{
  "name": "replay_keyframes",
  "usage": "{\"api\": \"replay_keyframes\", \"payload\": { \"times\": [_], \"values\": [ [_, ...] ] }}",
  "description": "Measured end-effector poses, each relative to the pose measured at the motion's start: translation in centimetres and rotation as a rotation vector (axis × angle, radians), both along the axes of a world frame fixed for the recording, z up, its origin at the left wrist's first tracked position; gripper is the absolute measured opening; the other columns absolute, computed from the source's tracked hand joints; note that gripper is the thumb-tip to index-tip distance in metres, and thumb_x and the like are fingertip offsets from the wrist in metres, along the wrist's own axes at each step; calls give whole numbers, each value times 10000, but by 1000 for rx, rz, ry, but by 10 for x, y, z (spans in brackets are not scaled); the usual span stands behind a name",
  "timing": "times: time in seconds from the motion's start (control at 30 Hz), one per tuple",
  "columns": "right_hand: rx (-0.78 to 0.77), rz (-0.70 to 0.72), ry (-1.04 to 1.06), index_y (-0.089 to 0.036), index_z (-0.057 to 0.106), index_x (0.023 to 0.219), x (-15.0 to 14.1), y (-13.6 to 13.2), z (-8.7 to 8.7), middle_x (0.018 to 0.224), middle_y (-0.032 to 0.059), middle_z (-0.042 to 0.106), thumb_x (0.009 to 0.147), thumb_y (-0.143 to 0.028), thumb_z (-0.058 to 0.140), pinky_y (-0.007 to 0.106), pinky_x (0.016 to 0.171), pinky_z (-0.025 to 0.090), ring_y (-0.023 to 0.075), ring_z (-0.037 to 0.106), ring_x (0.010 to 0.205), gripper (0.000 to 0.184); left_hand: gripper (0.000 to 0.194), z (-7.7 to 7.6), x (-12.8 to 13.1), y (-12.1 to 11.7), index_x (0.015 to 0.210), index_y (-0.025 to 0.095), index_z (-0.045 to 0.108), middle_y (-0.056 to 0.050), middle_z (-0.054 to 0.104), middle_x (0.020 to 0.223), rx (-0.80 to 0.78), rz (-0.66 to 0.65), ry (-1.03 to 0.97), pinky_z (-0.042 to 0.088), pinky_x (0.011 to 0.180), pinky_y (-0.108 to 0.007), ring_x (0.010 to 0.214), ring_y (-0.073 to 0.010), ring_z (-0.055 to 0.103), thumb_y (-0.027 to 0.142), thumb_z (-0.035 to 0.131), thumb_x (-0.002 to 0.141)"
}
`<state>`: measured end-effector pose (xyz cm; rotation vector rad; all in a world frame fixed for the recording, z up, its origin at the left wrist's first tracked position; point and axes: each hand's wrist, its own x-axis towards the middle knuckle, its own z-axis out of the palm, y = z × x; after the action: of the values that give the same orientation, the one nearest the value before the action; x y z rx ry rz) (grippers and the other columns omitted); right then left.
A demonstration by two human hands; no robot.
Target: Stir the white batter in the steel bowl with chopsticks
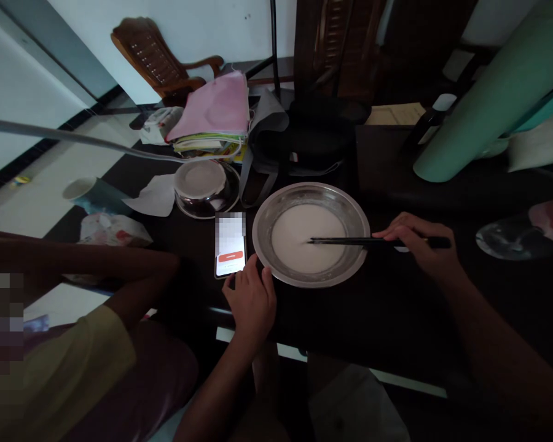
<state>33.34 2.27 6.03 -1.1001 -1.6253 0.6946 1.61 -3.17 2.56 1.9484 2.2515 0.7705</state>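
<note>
A wide metal bowl (350,212) holding a white batter-like liquid (304,236) sits on a dark table (387,307). My right hand (419,242) is closed on dark chopsticks (345,241) whose tips dip into the liquid. At the bowl's near left rim my left hand (251,298) rests, its fingers curled against the edge and the table. A lit phone (230,245) lies just left of that hand.
Another person sits at the left, an arm (96,261) on the table. Behind the phone stands a small steel bowl (205,187), with tissue, a cup (80,190), a pile of books (212,116) and a dark bag. A green roll (488,92) leans at right.
</note>
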Motion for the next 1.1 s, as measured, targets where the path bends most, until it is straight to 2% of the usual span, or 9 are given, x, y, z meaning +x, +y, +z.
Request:
{"api": "replay_keyframes", "payload": {
  "times": [0.23,0.33,0.43,0.57,0.7,0.8,0.9,1.0,1.1],
  "values": [
    [3,105,30,-286,762,739,-1,0,-3,792,5,789,979,-332,633,372,692,512,196,685,718,277,438,6,0,1,1291,97,558,-247,698,1299,-61,-31,-7,396,1073,-642,1200,-363,672,323,293,1024],
    [5,33,22,-277,768,755,0,1,-2,800,11,785,974,-315,642,362,718,524,196,705,763,255,425,4,-5,4,1287,88,535,-257,692,1276,-46,-69,-57,391,1082,-670,1209,-375,661,330,309,1020],
    [-23,-17,66,-272,762,729,2,1,-2,761,16,760,982,-323,627,361,699,533,196,701,736,291,336,3,-16,11,1211,132,539,-202,713,1176,-1,-199,-149,427,1096,-607,1138,-325,680,342,366,1013],
    [-31,93,18,-284,771,744,1,0,-2,783,24,779,968,-375,642,385,704,536,214,699,741,274,220,3,-31,23,1073,190,559,-114,700,1019,82,-299,-185,478,1049,-511,1022,-268,666,336,405,1012],
    [-48,-14,18,-267,768,741,2,0,0,784,32,765,968,-378,644,381,713,543,214,707,759,282,236,5,-35,30,970,208,589,-90,651,927,113,-275,-131,514,900,-422,916,-246,620,302,378,1022],
    [-57,-5,49,-261,761,725,3,0,0,763,29,757,973,-369,637,371,695,545,202,699,727,297,256,4,-37,33,953,197,619,-107,638,925,118,-194,-51,496,898,-445,915,-268,613,292,387,1006],
    [-30,71,-23,-275,771,756,2,1,0,819,32,788,966,-387,644,388,725,556,214,710,769,270,310,0,-50,39,1095,142,641,-178,642,1098,147,-39,-31,481,956,-489,1044,-314,610,295,397,981],
    [-28,-6,-41,-287,770,777,2,1,1,845,32,785,965,-409,644,400,746,560,227,722,813,257,406,-4,-70,46,1226,79,626,-236,609,1248,157,62,-31,435,1063,-512,1207,-349,553,291,397,966],
    [-57,-21,5,-284,754,745,3,1,2,797,28,764,978,-410,627,391,715,555,223,718,776,294,458,-6,-86,52,1286,65,626,-247,609,1271,75,118,-33,414,1096,-534,1232,-361,539,280,378,966]
  ]
}}
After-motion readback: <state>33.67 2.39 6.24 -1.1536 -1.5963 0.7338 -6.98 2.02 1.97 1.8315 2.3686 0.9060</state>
